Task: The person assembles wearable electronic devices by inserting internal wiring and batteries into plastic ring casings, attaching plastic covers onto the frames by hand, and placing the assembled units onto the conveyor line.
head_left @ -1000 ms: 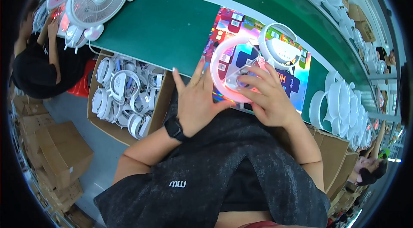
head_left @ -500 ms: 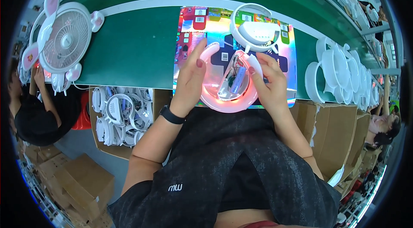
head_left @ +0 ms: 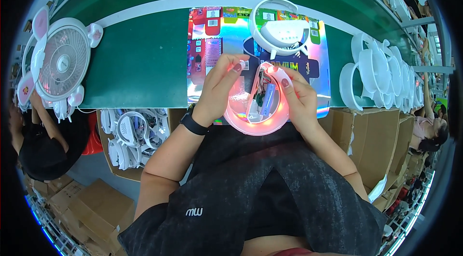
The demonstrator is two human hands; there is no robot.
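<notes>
Occupying the frame's centre: one glowing ring (head_left: 251,127), left hand (head_left: 213,96) pinching its upper-left end, right hand (head_left: 304,101) pinching its right side, nearer the blue cylinder (head_left: 268,99), long axis near-vertical, top leaning right.

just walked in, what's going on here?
A person's left hand and right hand hold a glowing pink translucent plastic ring by its two sides. Its white plastic housing is open, showing thin dark wires and a blue cylinder. Beyond it, a white round-framed plastic unit sits on a shiny multicoloured printed sheet, untouched.
</notes>
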